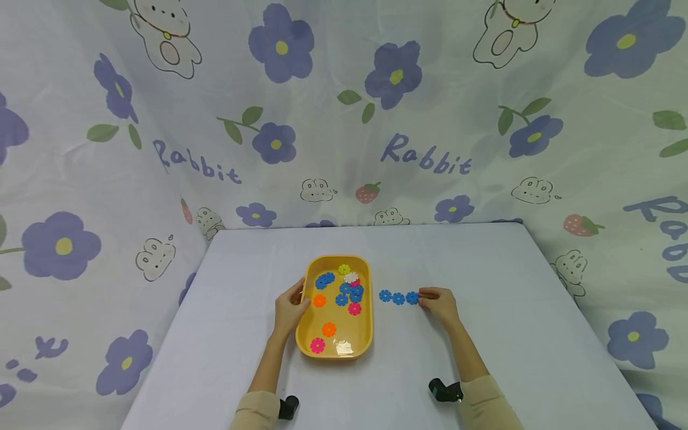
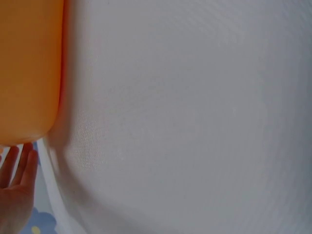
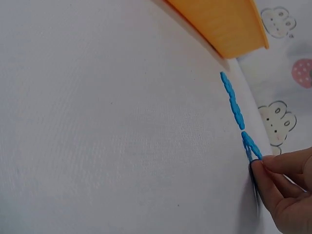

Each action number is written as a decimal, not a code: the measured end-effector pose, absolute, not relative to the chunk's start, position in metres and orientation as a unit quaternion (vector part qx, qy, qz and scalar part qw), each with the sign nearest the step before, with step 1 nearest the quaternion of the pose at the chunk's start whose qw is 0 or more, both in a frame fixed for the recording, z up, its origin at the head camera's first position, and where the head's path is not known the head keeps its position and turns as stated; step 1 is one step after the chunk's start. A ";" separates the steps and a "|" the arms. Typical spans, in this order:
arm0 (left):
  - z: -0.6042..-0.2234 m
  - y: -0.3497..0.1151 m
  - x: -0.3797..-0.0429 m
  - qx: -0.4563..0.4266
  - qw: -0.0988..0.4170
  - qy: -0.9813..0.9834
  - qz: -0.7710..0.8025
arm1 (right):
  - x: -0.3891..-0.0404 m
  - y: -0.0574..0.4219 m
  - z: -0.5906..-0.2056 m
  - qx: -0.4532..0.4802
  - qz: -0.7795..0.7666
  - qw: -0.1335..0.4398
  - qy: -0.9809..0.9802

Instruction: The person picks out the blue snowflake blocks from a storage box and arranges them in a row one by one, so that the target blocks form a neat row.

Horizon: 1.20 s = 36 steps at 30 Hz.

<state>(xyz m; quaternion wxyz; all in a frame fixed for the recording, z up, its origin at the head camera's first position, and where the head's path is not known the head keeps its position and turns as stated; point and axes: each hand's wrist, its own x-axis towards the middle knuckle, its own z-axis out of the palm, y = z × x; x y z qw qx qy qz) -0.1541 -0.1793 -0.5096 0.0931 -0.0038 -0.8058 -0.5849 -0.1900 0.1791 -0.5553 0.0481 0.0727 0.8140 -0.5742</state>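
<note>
A yellow tray (image 1: 306, 343) stands left of the table's middle, holding several flower-shaped plastic discs: blue, orange (image 1: 329, 329), pink (image 1: 318, 345), yellow-green and white. My left hand (image 1: 291, 309) grips its left rim, thumb at the edge and fingers against the outer side. To the right of the tray, blue discs (image 1: 398, 298) lie in a short row. At that row's right end my right hand (image 1: 439, 305) pinches a blue disc (image 3: 252, 145) between thumb and fingertips. It looks tilted in the right wrist view, and the fingers hide part of it.
A white cloth covers the table (image 1: 516, 346). Behind and beside it hangs a patterned curtain (image 1: 322, 107) with flowers and rabbits. Black wrist cameras (image 1: 445, 391) sit by both sleeves, over the table's near side.
</note>
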 end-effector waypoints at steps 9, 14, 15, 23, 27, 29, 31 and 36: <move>-0.532 -0.186 -0.164 0.007 0.103 -0.806 -0.583 | -0.188 0.178 -0.554 0.075 -0.549 0.045 0.831; -0.511 -0.180 -0.155 -0.002 0.098 -0.806 -0.584 | -0.186 0.178 -0.554 0.076 -0.562 0.048 0.822; -0.510 -0.180 -0.154 -0.002 0.097 -0.808 -0.581 | -0.186 0.178 -0.554 0.078 -0.565 0.050 0.820; -0.508 -0.180 -0.154 0.001 0.093 -0.807 -0.583 | -0.187 0.182 -0.552 0.076 -0.604 0.056 0.792; -0.508 -0.179 -0.154 0.002 0.092 -0.806 -0.585 | -0.187 0.180 -0.546 0.070 -0.609 0.046 0.789; -0.507 -0.179 -0.154 0.002 0.092 -0.804 -0.587 | -0.188 0.177 -0.542 0.063 -0.625 0.048 0.776; -0.507 -0.179 -0.154 0.001 0.092 -0.804 -0.588 | -0.189 0.172 -0.538 0.056 -0.655 0.055 0.751; -0.507 -0.179 -0.153 0.000 0.092 -0.808 -0.582 | -0.193 0.155 -0.528 0.047 -0.746 0.084 0.659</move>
